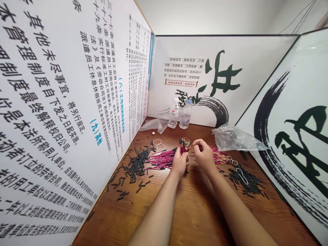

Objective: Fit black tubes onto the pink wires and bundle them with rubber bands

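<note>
My left hand (180,162) is closed around an upright bundle of pink wires with black tips (183,146). My right hand (203,152) pinches a thin rubber band (191,146) stretched toward the top of that bundle. A loose pile of pink wires (160,161) lies just left of my left hand, and another pink pile (217,155) lies behind my right hand. Short black sleeves (135,165) are scattered on the left, more black pieces (246,179) on the right. Several rubber bands (159,145) rest on the wooden table (194,212).
Two clear water bottles (179,114) stand at the back. A clear plastic bag (235,138) lies at the right, another (155,124) at the back left. Printed white boards (64,102) wall in the table on the left, back and right.
</note>
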`<state>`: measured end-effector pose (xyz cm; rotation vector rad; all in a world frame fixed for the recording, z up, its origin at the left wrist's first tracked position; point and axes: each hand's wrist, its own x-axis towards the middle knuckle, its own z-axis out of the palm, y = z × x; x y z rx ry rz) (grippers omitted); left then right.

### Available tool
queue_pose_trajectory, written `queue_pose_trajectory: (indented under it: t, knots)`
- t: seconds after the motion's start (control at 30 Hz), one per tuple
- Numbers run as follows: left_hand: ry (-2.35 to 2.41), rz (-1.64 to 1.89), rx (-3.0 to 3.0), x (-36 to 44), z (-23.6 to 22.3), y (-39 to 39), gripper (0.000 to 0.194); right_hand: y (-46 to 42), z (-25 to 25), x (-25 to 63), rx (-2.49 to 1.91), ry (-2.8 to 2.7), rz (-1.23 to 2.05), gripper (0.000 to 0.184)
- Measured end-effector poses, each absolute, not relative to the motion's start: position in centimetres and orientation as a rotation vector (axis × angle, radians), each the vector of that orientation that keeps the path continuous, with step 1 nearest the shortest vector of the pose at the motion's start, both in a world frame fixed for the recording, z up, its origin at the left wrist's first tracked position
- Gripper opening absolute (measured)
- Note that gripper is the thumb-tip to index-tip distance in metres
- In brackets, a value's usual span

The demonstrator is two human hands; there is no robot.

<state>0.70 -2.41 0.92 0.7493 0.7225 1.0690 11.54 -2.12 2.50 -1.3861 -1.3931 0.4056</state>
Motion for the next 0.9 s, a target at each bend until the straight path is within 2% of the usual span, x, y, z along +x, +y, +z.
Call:
queue_pose_trajectory:
  t: [0.43,0.9]
  knots:
    - [0.718,1.053,0.799,0.8,0.8,-2.5,0.014,-2.8,4.8,12.4,-1.390,-1.248,0.226,0.007]
    - [0.649,0.992,0.833,0.5,1.1,-2.8,0.016,-2.5,4.1,12.0,-1.373,-1.408,0.095,0.010]
